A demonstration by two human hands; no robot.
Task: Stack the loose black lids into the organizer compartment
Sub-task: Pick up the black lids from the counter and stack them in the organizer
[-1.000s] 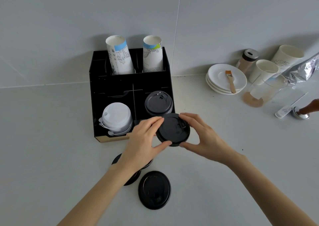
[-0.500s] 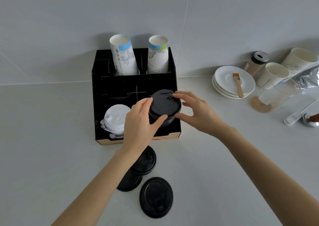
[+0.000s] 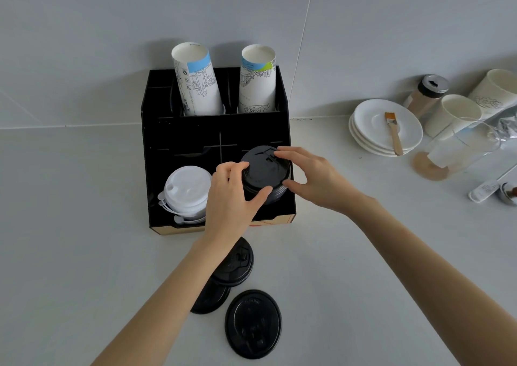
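A black organizer [image 3: 156,170] stands against the wall. Its front right compartment holds a stack of black lids, and the top black lid [image 3: 261,170] sits on that stack. My left hand [image 3: 233,198] pinches the lid's left and near rim. My right hand [image 3: 310,178] touches its far and right rim with spread fingers. Three loose black lids lie on the counter below the organizer: one flat lid [image 3: 253,323], one lid [image 3: 237,262] partly under my left forearm, and one lid [image 3: 209,300] mostly hidden beneath them.
White lids [image 3: 186,189] fill the front left compartment. Two sleeves of paper cups [image 3: 195,83] stand in the rear slots. At the right are stacked white saucers [image 3: 372,136] with a brush, paper cups, a shaker, a glass and a foil bag.
Both hands carried the black lid from in front of the organizer up onto the stack in the front right compartment. They now rest on it there.
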